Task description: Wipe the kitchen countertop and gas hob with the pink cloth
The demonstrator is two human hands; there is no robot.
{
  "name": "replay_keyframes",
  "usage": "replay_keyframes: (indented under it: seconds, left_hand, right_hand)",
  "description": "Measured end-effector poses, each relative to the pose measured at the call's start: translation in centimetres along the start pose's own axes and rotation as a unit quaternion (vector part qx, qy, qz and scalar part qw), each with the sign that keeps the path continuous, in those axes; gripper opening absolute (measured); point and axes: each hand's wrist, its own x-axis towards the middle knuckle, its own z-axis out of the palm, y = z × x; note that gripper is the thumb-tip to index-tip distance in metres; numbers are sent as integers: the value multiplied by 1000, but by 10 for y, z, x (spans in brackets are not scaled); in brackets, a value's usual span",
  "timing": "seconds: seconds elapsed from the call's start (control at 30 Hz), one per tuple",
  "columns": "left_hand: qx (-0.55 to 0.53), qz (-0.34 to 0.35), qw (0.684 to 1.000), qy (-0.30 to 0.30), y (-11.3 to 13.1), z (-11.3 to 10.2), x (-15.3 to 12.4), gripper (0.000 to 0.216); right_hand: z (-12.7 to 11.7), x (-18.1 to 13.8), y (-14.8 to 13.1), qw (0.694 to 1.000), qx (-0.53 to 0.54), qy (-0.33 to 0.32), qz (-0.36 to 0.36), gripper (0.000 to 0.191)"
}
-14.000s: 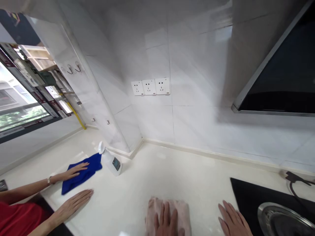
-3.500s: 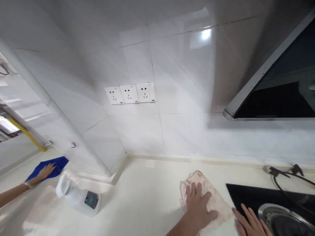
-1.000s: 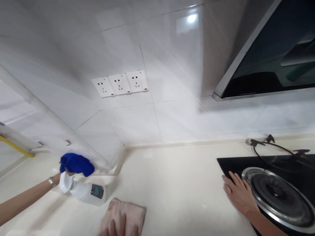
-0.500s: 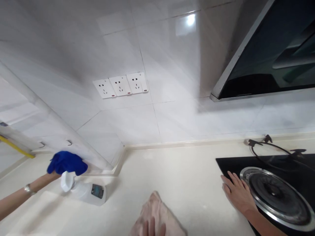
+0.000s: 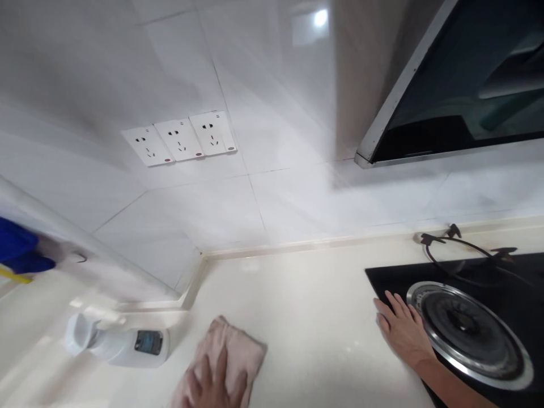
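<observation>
My left hand (image 5: 215, 382) lies palm down on a folded pale pink cloth (image 5: 238, 348) on the cream countertop. Its fingers are spread and pressed flat against the fabric. Off to the right, my right hand (image 5: 403, 331) rests flat with fingers stretched out, at the left edge of the black cooktop (image 5: 376, 277). The fingertips are close to the shiny metal rim of the round burner (image 5: 467, 334). Left of the cloth, a white bottle (image 5: 123, 345) with a dark label lies on its side, apart from my left hand.
A blue cloth (image 5: 19, 246) hangs or is held near the left wall, above a yellow strip (image 5: 15, 276). A black pan support (image 5: 461, 246) sits at the cooktop's back. Wall sockets (image 5: 181, 139) and a range hood (image 5: 450, 102) are above the countertop (image 5: 306, 317).
My left hand and the pink cloth moved left and forward. My right hand stays by the burner. The blue cloth went left and up; the other person's braceleted arm left the view.
</observation>
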Motion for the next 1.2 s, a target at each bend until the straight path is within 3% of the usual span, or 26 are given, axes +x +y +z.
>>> replay_keyframes:
  seconds: [0.17,0.3,0.5,0.63,0.73,0.8,0.87,0.97,1.07,1.13,1.2]
  left_hand:
    - [-23,92,995,23,83,-29,59,58]
    - [-61,185,981,18,147,-35,74,57]
    - [-84,298,951,17,221,-10,42,45]
    - [-93,376,922,15,252,15,0,60]
    - [-97,481,869,66,243,40,-36,78]
    - [-89,532,835,109,221,58,-58,87]
    - [-79,549,821,135,191,74,-79,92]
    - [-64,513,846,134,144,88,-100,90]
    - [-53,439,893,88,111,88,-98,85]
    - [-57,413,907,54,104,79,-80,81]
    - [-66,395,916,29,115,66,-53,76]
  right_hand:
    - [0,1,-3,1000,2,1,12,50]
    - [-1,3,-4,1000,11,-6,12,49]
    - [-8,6,-7,1000,4,-10,18,48]
    - [-14,8,-8,1000,2,-2,14,46]
    - [-16,9,-8,1000,1,-3,16,46]
    - [-16,9,-8,1000,6,-9,20,47]
    - [-15,9,-8,1000,13,-13,22,47]
    - [-14,8,-7,1000,16,-10,19,47]
    - [-15,7,-7,1000,8,-11,17,47]
    - [-16,8,-7,1000,2,-16,19,47]
    - [-17,8,-7,1000,2,-21,19,47]
